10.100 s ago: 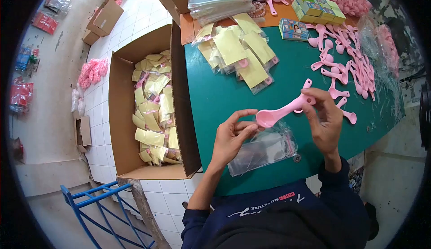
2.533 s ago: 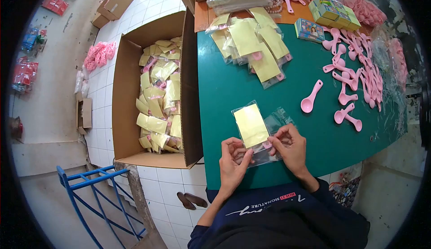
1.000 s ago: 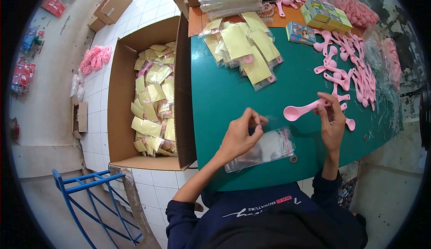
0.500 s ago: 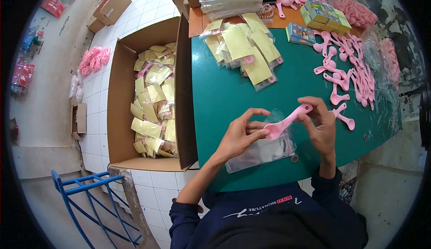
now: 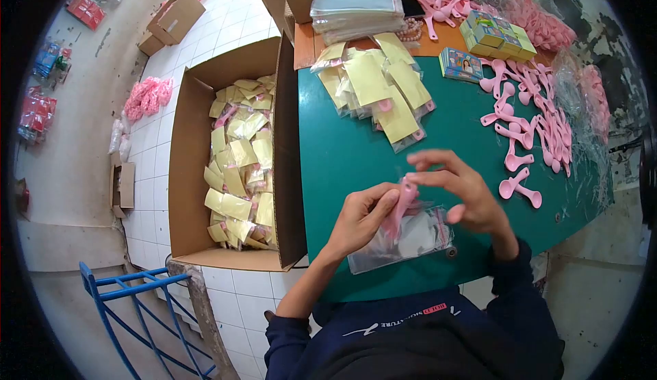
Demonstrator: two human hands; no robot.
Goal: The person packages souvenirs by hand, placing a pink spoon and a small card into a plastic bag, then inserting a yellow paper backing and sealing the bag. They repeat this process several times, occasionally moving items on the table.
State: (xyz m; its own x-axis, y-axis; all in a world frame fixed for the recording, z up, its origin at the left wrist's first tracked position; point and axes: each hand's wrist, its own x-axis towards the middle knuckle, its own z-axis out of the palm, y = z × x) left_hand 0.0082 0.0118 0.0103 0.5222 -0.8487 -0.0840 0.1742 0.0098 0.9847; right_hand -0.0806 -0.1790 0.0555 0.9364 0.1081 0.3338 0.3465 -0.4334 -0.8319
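Upright between my hands is a pink plastic spoon [image 5: 399, 214], its bowl end low and its holed handle end on top. My left hand [image 5: 363, 221] pinches it together with thin clear plastic that looks like a small bag around it. My right hand [image 5: 469, 192] is just right of the handle end, fingers spread and slightly blurred. Beneath them lies a stack of clear plastic bags [image 5: 373, 260] on the green table [image 5: 335, 168]. Farther right is a loose group of pink spoons [image 5: 517, 137], two of them crossed nearest my right hand.
Bagged yellow cards with pink spoons [image 5: 369, 79] are piled at the table's back left. A tall cardboard box [image 5: 188, 154] full of similar packs stands left of the table. Card stacks [image 5: 462, 65] and clear sleeves [image 5: 359, 14] lie at the back. A blue metal frame [image 5: 133, 294] stands lower left.
The spoon has turned from slanting between both hands to upright, bowl down, in my left hand. My right hand has let go of the handle and opened.
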